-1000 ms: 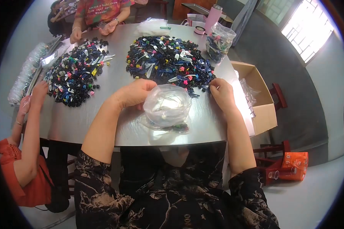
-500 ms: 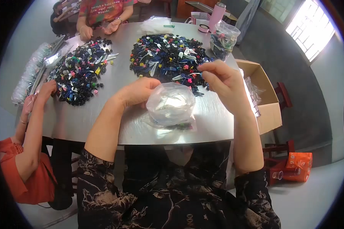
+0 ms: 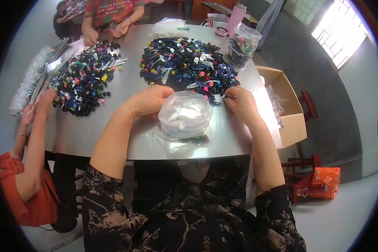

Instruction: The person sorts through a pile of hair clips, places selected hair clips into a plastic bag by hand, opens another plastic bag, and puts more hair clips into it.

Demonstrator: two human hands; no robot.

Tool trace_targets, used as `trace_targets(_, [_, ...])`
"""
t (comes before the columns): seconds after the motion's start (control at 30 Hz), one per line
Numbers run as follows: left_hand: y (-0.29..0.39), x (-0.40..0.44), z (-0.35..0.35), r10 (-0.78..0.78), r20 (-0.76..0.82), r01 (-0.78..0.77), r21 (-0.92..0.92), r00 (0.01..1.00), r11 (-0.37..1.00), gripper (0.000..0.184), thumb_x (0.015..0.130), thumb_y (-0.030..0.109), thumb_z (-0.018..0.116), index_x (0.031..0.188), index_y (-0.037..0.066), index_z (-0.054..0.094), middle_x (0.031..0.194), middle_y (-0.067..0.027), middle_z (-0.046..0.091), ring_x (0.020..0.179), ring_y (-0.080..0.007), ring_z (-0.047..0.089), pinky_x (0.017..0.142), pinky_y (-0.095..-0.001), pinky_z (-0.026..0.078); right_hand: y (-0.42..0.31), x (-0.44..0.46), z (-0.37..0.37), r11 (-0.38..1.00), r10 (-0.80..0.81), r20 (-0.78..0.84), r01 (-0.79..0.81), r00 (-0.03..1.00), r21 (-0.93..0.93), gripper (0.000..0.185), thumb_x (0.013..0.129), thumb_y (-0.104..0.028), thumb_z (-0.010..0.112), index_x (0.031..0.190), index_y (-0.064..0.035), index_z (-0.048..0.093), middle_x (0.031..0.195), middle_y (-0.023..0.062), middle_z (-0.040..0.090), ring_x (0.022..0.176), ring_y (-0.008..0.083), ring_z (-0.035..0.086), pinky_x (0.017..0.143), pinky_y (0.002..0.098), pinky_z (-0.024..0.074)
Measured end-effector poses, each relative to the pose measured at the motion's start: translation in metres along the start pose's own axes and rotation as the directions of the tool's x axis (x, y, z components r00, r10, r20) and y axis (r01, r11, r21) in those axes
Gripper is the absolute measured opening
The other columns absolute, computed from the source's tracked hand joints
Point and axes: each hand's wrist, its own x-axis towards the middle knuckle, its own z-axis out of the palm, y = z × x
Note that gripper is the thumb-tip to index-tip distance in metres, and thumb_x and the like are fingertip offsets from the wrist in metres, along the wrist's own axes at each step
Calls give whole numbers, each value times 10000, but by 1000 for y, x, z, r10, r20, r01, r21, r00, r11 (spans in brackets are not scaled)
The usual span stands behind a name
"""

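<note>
My left hand [image 3: 155, 100] is closed on the rim of a clear plastic bag [image 3: 185, 122], which stands with its mouth open towards me. A few small dark and green pieces show at the bag's bottom. Beyond it spreads a large pile of hair clips [image 3: 185, 63], mostly black and navy, with white, pink and yellow ones among them. At the pile's near right edge, my right hand [image 3: 242, 104] has thumb and fingers pinched on a small dark hair clip, partly hidden by the fingertips.
A second clip pile [image 3: 82, 80] lies to the left, where a co-worker's hands [image 3: 46, 101] reach in. Another person's hands [image 3: 121, 28] work across the table. A filled clear bag [image 3: 242, 45], pink bottle [image 3: 236, 19] and flat bags [image 3: 168, 28] stand behind; a cardboard box [image 3: 292, 126] is right.
My right hand has come down from above the pile's right side to its near right edge, and its fingers have pinched together. My left hand stays on the bag.
</note>
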Motion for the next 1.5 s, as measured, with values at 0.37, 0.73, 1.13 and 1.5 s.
trace_targets(0.37, [-6, 4, -2, -3, -2, 3, -5, 1000, 1000, 180, 887, 167, 721, 1027, 55, 704, 927, 45, 677, 806, -43, 597, 732, -224, 501, -16, 2, -6, 931, 39, -60, -14, 997, 364, 92, 888, -40, 651, 969, -2, 668, 866, 25, 664, 753, 104, 600, 683, 254, 482])
trace_targets(0.73, [0, 1, -2, 9, 22, -8, -33, 1000, 999, 194, 893, 180, 715, 1038, 53, 701, 930, 47, 674, 813, -40, 591, 745, -223, 500, -119, 3, -43, 779, -177, 78, 91, 981, 620, 143, 926, -44, 674, 1061, 0, 690, 871, -30, 631, 749, 28, 530, 653, 193, 430])
trace_targets(1.13, [-6, 3, -2, 29, 12, -29, -1, 1000, 1000, 180, 899, 157, 699, 1036, 39, 699, 940, 45, 680, 824, -41, 598, 746, -224, 501, 51, 33, -26, 994, 107, -298, -103, 948, 28, 185, 860, -155, 711, 952, 5, 721, 728, 64, 667, 677, 125, 601, 657, 288, 492])
trace_targets(1.5, [-12, 7, -3, 79, 8, -79, 5, 997, 997, 202, 862, 322, 714, 933, 135, 680, 751, 61, 622, 593, -40, 534, 499, -212, 413, 63, 35, -2, 967, 192, -193, -219, 962, -129, 196, 801, -145, 717, 949, -17, 722, 854, 142, 718, 785, 254, 682, 756, 368, 528])
